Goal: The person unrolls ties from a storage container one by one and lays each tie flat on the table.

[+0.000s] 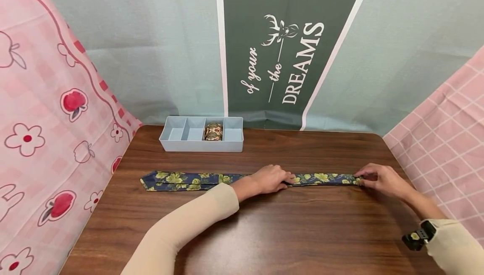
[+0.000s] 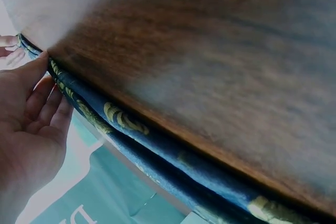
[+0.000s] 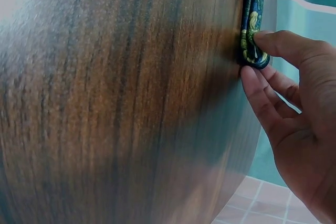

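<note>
A navy necktie (image 1: pixel 202 180) with yellow-green flowers lies lengthwise across the wooden table, its wide pointed end at the left. My left hand (image 1: pixel 270 179) pinches it near the middle; in the left wrist view the thumb is at the near edge and the fingers (image 2: pixel 47 106) are on the far side. Over at the right end, my right hand (image 1: pixel 383 179) grips the tie between thumb and fingers. In the right wrist view that end of the necktie (image 3: pixel 253 35) is doubled back into a small loop, with the right thumb (image 3: pixel 278 43) against it.
Behind the tie stands a light blue tray (image 1: pixel 200 146) divided into compartments. One compartment holds a rolled patterned tie (image 1: pixel 213 132). Fabric curtains rise behind the table (image 1: pixel 302 233) and along both sides. A dark device (image 1: pixel 419 235) is worn on the right wrist.
</note>
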`<state>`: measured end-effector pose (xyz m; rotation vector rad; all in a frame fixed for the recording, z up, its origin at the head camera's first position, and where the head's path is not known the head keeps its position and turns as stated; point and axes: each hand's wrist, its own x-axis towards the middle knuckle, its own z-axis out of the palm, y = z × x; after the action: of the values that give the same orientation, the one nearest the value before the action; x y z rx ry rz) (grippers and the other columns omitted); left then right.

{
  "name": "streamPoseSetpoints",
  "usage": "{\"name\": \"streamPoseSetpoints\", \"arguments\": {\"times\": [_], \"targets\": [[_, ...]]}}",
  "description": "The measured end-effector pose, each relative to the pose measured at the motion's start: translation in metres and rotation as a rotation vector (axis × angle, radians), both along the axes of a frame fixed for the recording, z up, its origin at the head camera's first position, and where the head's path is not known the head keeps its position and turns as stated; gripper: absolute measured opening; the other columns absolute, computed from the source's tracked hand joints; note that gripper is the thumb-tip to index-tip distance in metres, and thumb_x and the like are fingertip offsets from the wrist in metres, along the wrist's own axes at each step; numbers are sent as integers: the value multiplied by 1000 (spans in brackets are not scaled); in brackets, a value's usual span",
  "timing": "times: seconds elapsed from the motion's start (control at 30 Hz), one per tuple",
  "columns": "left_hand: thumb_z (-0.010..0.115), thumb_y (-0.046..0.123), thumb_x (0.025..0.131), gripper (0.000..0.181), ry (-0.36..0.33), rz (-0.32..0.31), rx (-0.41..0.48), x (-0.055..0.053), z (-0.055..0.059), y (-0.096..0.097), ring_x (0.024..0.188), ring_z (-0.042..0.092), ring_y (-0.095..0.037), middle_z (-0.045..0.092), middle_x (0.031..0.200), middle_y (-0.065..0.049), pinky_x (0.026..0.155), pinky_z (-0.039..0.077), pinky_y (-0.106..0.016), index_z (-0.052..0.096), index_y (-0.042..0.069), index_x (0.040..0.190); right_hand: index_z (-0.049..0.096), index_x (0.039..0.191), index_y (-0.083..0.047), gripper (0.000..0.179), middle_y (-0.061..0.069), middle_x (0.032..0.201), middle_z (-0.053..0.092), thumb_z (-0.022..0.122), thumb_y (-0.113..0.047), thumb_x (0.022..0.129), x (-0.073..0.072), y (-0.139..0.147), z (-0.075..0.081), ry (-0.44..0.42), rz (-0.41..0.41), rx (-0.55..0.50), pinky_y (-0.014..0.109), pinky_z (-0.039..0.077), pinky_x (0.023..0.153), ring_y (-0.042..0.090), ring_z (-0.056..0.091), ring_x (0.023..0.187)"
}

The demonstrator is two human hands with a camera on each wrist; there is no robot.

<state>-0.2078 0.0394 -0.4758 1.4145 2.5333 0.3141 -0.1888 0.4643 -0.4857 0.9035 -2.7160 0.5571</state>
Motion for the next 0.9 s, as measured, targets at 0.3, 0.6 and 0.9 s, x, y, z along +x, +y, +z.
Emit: {"name": "streamPoseSetpoints", "arguments": {"times": [0.3,0.6,0.9], "targets": [[63,21,109,38,22,-19,-3,-1,-1,-7,137,60,-14,57,156,2,110,51,-29,66,21,147,81,93,-17,36,-9,85,70,93,6,67,0,-1,0,12,-8,9,13,47,64,-2,61,74],[63,20,108,32,38,27,135,2,0,-28,127,66,-9,71,138,3,105,54,-26,72,17,139,81,93,-16,39,-9,83,68,91,11,66,1,0,0,-7,6,-48,13,45,61,-2,56,70],[65,25,108,32,119,112,188,5,7,-60,130,64,-13,73,134,3,106,54,-34,74,19,138,81,95,-15,37,-3,88,71,94,7,68,1,-2,2,-54,-13,-102,11,48,64,-3,63,75]]}}
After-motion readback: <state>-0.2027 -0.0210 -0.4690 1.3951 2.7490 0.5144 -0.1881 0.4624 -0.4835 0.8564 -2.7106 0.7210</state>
